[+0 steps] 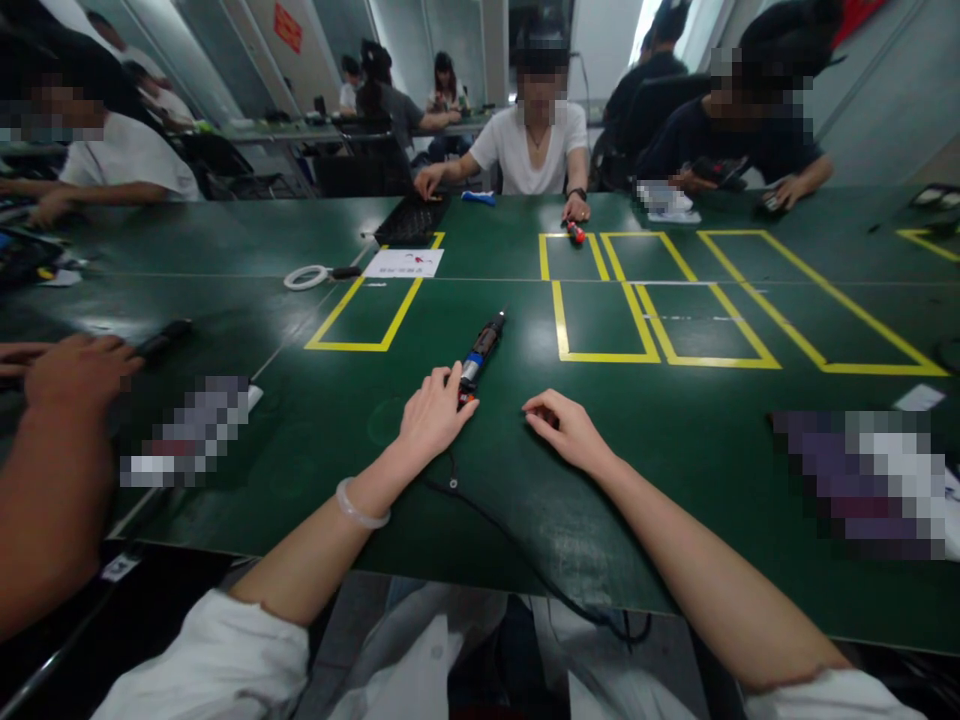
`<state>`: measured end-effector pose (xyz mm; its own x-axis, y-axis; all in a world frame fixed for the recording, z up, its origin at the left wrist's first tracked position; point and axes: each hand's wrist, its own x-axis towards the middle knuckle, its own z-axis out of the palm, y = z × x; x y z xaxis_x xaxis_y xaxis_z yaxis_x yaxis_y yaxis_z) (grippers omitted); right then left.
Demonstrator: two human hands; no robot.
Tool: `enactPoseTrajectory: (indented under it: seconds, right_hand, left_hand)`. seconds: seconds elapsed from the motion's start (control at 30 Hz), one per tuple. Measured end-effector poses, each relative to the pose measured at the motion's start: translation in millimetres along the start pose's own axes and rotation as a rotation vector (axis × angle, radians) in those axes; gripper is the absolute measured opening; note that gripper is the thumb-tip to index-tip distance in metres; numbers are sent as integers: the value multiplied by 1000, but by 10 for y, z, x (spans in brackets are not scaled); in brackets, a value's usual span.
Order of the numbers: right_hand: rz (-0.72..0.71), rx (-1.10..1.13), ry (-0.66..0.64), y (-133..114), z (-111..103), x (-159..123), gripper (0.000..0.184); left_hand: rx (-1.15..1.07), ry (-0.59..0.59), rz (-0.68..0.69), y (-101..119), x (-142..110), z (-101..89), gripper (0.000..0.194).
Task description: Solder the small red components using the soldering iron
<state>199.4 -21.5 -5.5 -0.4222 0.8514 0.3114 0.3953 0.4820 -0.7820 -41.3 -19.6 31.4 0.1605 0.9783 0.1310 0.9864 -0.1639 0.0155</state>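
Observation:
An electric screwdriver (pixel 484 345) with a black body, a blue band and a thin tip lies on the green table, its tip aimed away from me. My left hand (pixel 433 412) lies palm down around its rear end, thumb on the near side and fingers on the other. A black cable (pixel 510 535) runs from beneath that hand toward the table's near edge. To the right of the screwdriver, apart from it, my right hand (pixel 566 428) rests on the table with its fingers loosely curled. I see nothing in it.
Yellow tape outlines (pixel 606 357) mark the table (pixel 480 240). Beyond lie a white sheet (pixel 405 263), a black tray (pixel 411 220), a tape roll (pixel 306 277) and a red screwdriver (pixel 575 232) near another person's hand. A power strip (pixel 199 425) and a neighbour's hand (pixel 79 375) are left.

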Motion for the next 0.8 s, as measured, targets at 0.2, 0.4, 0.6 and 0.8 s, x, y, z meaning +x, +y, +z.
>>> enactPoseTrajectory:
  seconds: [0.2, 0.4, 0.6, 0.8]
  right_hand:
    - [-7, 4, -1, 17, 5, -4, 10]
    - [-18, -5, -4, 37, 10, -3, 9]
    - [-19, -19, -8, 36, 14, -2, 9]
    - [-17, -29, -20, 42, 12, -2, 9]
  left_hand:
    - [46, -48, -131, -725, -100, -67, 67]
    - [54, -90, -295, -1580, -329, -73, 74]
    - [104, -121, -354, -2234, -571, -105, 72]
    - [221, -127, -390, -2460, -684, -177, 67]
